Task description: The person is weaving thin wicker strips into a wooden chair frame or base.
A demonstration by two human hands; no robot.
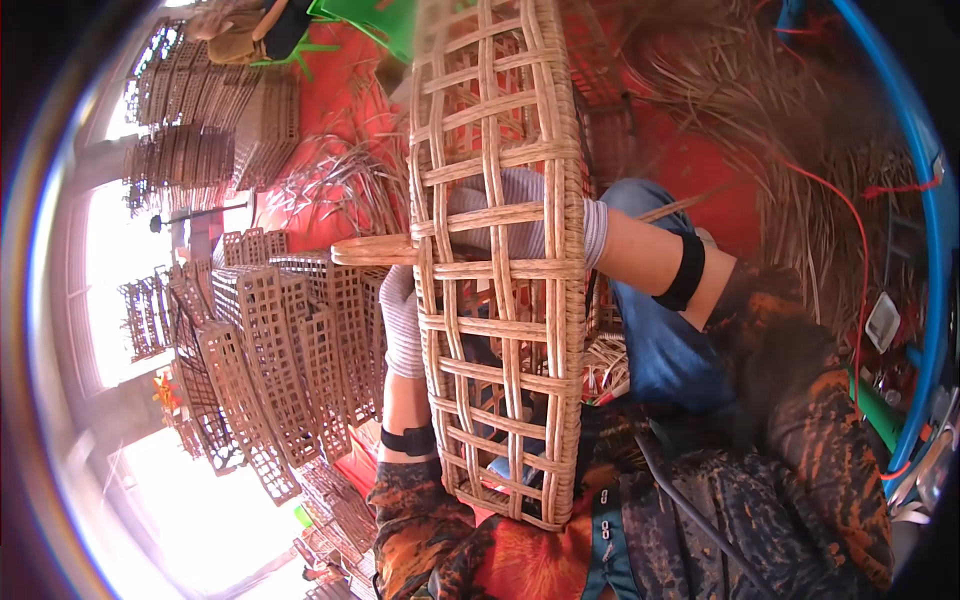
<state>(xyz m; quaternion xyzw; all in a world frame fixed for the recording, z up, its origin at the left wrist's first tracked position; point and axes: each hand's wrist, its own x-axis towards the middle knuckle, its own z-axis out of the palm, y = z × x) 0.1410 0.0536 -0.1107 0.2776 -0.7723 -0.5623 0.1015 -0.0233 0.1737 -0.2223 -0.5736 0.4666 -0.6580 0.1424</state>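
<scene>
Because the weave stands between the camera and the fingers, I read this one partly through gaps. The basket (510,269) stands close before the wearer, a tall open lattice, long axis running from the lap up past the top edge of my view. Its loop handle (375,259) juts off the left side, square across that axis.

Left hand (399,300), in a striped glove, sits at the basket's left edge just below the handle's root; of the two it is the nearer to the loop. Its fingertips go behind the edge, so I can't tell how tightly they close. Right hand (518,188), same striped glove, comes across from the right and shows through the lattice, slightly above the handle's level. Inside the basket or behind it, I can't say; finger spread hidden too.

Surroundings: stacked baskets (265,340) off left, loose strips (720,100) on the red floor (335,90) beyond.
</scene>
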